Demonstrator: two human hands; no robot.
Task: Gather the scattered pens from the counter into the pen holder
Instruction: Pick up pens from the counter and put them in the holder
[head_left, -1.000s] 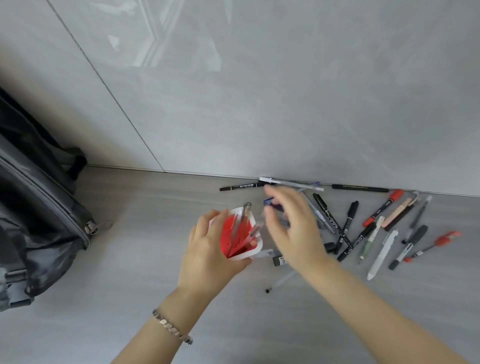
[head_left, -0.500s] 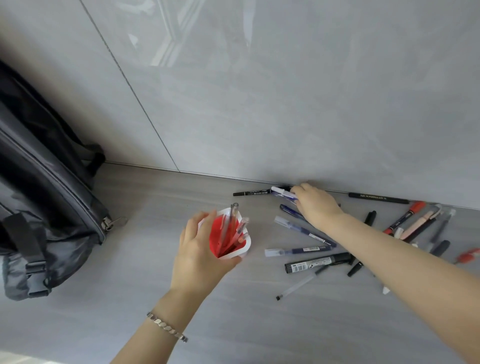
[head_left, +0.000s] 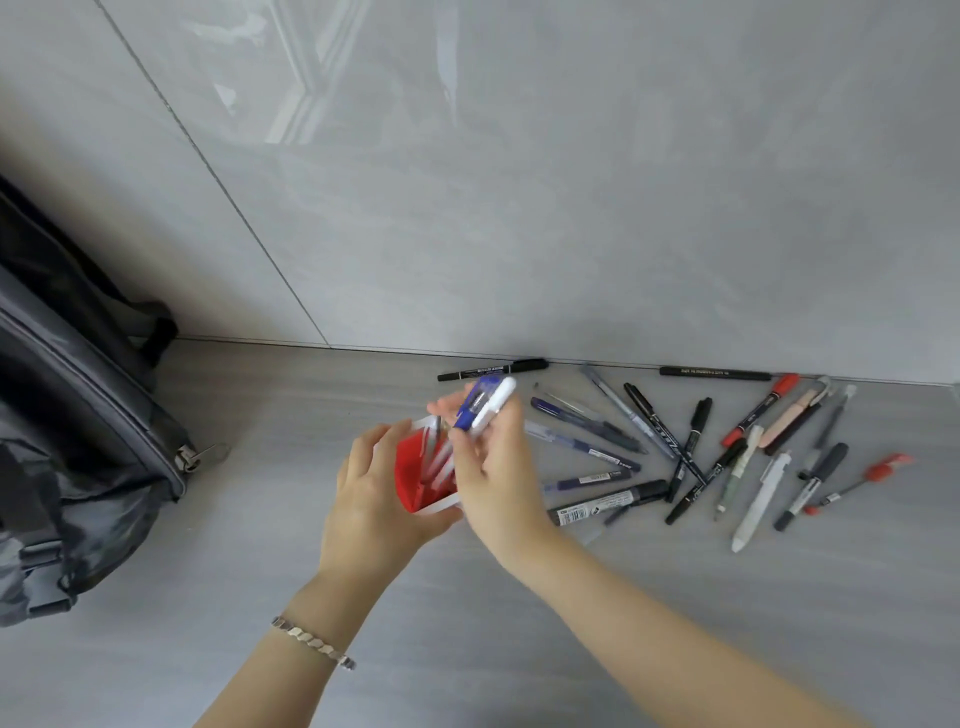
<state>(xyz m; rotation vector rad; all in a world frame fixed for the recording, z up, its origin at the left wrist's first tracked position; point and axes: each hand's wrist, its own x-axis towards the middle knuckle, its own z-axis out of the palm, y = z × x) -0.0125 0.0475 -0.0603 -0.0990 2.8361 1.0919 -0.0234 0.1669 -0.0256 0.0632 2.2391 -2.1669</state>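
Note:
A pen holder (head_left: 410, 480), white outside and red inside, stands on the grey counter with several pens in it. My left hand (head_left: 371, 506) grips it from the left side. My right hand (head_left: 493, 467) hovers right over the holder's mouth, shut on a blue pen and a white pen (head_left: 485, 404) held together, tips pointing down into the holder. Several loose pens and markers (head_left: 691, 457) lie scattered on the counter to the right, up to the wall.
A dark grey backpack (head_left: 67, 467) stands at the left against the wall. A glossy grey tiled wall (head_left: 519, 182) runs along the back of the counter. A black pen (head_left: 491, 370) and a thin black marker (head_left: 714, 373) lie along the wall's foot.
My right hand picked up the blue and white pens near the wall and carried them left, over the holder. My left hand kept hold of the holder.

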